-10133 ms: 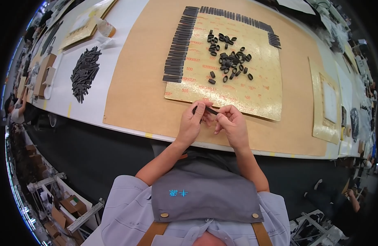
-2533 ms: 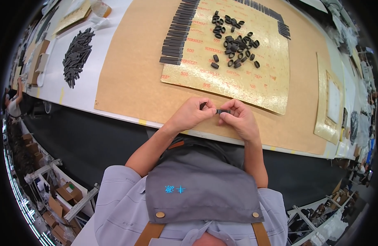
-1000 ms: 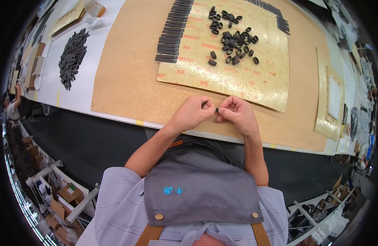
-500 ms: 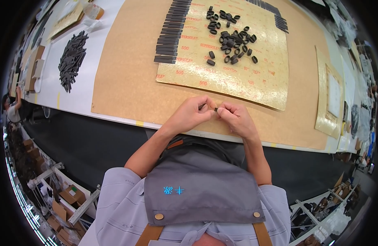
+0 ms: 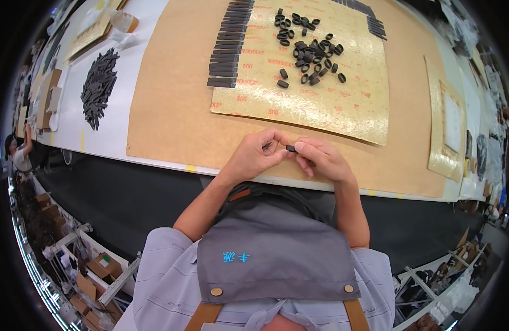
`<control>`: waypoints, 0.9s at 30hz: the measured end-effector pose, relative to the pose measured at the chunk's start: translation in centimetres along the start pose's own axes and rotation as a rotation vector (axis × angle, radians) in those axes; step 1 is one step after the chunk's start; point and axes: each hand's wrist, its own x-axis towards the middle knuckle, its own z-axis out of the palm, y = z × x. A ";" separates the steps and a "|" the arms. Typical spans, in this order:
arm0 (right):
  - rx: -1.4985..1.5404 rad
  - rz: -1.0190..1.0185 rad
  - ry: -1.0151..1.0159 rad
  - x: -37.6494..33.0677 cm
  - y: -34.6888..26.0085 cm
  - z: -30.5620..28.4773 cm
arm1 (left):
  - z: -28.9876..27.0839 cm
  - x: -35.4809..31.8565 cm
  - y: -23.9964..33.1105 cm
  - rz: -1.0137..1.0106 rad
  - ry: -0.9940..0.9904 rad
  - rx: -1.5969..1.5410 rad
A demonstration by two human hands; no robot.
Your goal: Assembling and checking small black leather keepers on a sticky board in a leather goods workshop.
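My left hand (image 5: 256, 156) and my right hand (image 5: 320, 159) meet near the table's front edge, fingertips pinched together on a small black piece (image 5: 291, 148). Beyond them lies a yellowish clear sheet (image 5: 342, 107). On it a pile of small black loops (image 5: 309, 49) is scattered at the far middle. A row of flat black strips (image 5: 228, 47) runs along the sheet's left side, and another row of black strips (image 5: 364, 14) lies along its far right edge.
Brown paper (image 5: 166, 94) covers the table under the sheet. A heap of black strips (image 5: 97, 85) lies on the white surface at left. More yellowish sheets (image 5: 450, 127) sit at right. Another person (image 5: 20, 154) stands at far left.
Both hands have stayed joined at the table edge over the last second, fingers shifting slightly on the small black piece. Ten seconds ago they held a thin strip between them.
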 end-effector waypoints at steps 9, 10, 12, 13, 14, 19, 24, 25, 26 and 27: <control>-0.098 -0.091 0.010 1.0 0.8 1.4 | -0.6 -0.6 -2.0 0.002 0.144 0.163; -0.085 -0.141 -0.041 1.0 0.9 1.5 | -0.6 -0.7 -1.9 0.013 0.114 0.120; -0.115 -0.216 0.032 0.9 1.6 1.3 | -0.3 0.0 -1.9 0.062 0.049 0.020; -0.170 -0.304 0.093 1.0 1.8 0.7 | 0.5 0.5 -1.4 0.063 0.028 -0.090; -0.174 -0.327 0.119 1.3 1.9 0.1 | 0.7 0.6 -0.6 -0.050 0.028 -0.124; -0.520 -0.713 0.761 2.2 -2.6 -2.2 | 0.5 0.6 -0.8 -0.077 -0.090 -0.551; -0.717 -0.671 0.838 0.6 -3.7 -1.8 | 2.6 0.7 0.4 0.156 0.087 -0.612; -0.659 -0.549 0.501 -0.4 -3.6 -1.1 | 2.9 0.7 0.9 0.156 0.086 -0.608; -0.657 -0.551 0.503 -0.3 -2.9 0.0 | 3.1 0.8 1.2 0.190 0.042 -0.627; -0.426 -0.542 0.399 -0.1 -2.0 1.5 | 3.5 0.9 1.6 0.226 -0.005 -0.646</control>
